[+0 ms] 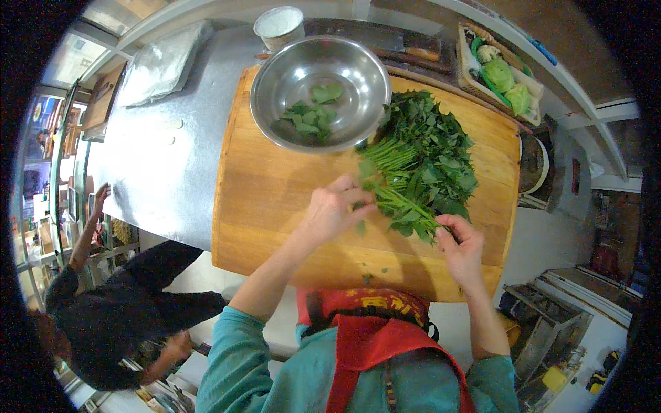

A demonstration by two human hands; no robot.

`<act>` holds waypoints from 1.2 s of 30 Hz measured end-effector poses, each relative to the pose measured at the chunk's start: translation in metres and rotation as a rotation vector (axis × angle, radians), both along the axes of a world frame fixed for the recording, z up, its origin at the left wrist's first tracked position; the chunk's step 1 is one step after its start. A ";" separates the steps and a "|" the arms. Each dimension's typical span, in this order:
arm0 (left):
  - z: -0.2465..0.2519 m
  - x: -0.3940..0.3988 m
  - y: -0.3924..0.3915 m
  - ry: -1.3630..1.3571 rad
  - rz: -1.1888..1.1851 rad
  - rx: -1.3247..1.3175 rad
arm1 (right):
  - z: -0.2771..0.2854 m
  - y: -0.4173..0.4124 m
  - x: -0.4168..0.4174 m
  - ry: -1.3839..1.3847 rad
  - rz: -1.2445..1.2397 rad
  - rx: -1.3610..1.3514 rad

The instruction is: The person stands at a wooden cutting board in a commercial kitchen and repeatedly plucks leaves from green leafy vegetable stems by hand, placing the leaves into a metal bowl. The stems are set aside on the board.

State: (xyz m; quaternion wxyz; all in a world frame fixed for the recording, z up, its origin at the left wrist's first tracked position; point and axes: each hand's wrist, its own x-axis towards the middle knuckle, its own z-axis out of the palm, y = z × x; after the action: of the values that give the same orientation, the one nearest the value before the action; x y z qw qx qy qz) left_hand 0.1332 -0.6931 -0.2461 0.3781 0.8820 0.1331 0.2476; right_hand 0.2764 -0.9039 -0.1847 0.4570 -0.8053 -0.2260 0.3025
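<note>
A big pile of leafy green stems (428, 149) lies on the wooden cutting board (273, 206). My right hand (459, 240) grips the lower end of a small bunch of green stems (408, 204) at the pile's near edge. At the bunch's other end is my left hand (338, 206), blurred, with thumb and fingers curled near its leaves; whether it pinches a leaf is unclear. Beyond my left hand, a stainless steel bowl (361, 124) stands on the board's far edge with several loose green leaves (312, 116) inside. A few leaf scraps (367, 279) lie near my red apron.
A person in dark clothes (113, 310) stands at the left beside the metal counter (170, 170). Behind the board are a white tub (280, 28), a wooden-handled knife (421, 52) and a basket of vegetables (462, 67). Plastic bags (162, 67) lie at the far left.
</note>
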 end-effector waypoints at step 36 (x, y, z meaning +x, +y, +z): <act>0.035 0.009 0.036 0.153 -0.187 -0.111 | 0.004 -0.002 0.011 0.394 -0.106 0.087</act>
State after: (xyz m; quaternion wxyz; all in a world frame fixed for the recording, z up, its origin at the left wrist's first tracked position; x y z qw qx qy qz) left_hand 0.1422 -0.6566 -0.2110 0.4365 0.8846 0.0924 0.1354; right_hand 0.2871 -0.9063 -0.1808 0.5421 -0.7207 -0.1023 0.4198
